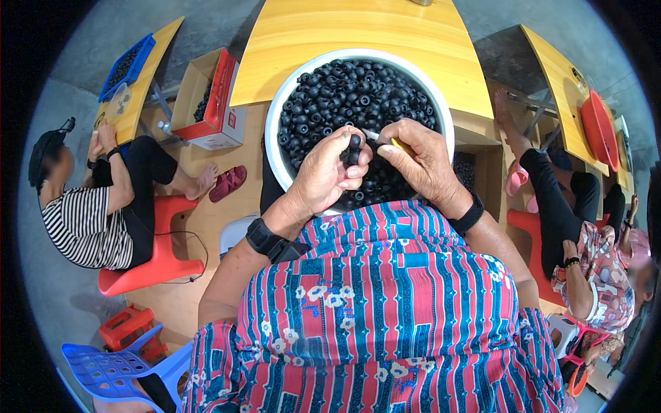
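Observation:
A large white-rimmed basin (277, 113) full of small black round pieces with holes (358, 89) sits in front of me. Over it, my left hand (323, 172) is closed, its thumb and fingers pinching a few of these black rubber-like pieces (354, 146). My right hand (425, 160) grips a small yellow-handled knife (399, 144). Its pale tip points left, right beside the pieces in my left hand. The fingers wrap most of the handle, and whether the tip touches a piece I cannot tell.
A yellow wooden table (365, 27) stands just beyond the basin. To the left are a cardboard box (224, 131), a seated person (89, 220) on a red stool and a blue tray (141, 51). On the right, people sit near another table holding a red basin (597, 127).

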Available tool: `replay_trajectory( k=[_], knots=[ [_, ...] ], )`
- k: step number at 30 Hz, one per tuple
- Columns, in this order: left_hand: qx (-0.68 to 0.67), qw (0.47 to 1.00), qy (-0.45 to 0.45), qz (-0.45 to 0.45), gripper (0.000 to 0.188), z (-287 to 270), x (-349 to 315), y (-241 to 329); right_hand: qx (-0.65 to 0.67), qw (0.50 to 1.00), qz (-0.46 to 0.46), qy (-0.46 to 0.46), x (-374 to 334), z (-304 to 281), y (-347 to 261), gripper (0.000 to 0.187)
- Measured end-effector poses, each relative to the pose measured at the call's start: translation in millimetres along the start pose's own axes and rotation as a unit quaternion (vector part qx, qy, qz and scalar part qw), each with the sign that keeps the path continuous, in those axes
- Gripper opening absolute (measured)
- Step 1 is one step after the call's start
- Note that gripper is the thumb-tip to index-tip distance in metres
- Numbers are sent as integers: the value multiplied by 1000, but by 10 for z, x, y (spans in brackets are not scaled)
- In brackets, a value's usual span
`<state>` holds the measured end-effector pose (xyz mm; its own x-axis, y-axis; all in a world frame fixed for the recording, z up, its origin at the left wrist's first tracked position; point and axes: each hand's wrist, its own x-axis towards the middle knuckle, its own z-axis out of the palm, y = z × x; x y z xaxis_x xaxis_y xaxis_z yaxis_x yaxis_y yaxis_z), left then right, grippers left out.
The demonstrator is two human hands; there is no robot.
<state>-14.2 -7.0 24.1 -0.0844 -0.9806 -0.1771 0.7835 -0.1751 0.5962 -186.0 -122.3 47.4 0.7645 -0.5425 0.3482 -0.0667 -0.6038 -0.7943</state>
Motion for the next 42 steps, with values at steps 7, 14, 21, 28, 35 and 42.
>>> replay_trajectory(
  k=[7,14,21,28,35,42],
  knots=[
    [-10,999,30,11,25,46,-16,8,-74,995,-45,-41,-2,7,-3,22],
    [25,999,18,32,27,-8,2,-16,-121,990,-56,-37,7,19,-79,22],
    [32,999,22,28,30,46,7,-1,-122,990,-68,-10,17,17,-73,22],
    [6,999,27,16,30,24,11,-2,-143,988,-58,-12,18,12,-113,22],
    [6,1000,14,22,29,2,16,-21,-144,987,-66,-7,11,6,-104,22],
    [22,999,1,23,25,10,10,-27,-136,989,-53,2,6,5,-95,22]
  ],
)
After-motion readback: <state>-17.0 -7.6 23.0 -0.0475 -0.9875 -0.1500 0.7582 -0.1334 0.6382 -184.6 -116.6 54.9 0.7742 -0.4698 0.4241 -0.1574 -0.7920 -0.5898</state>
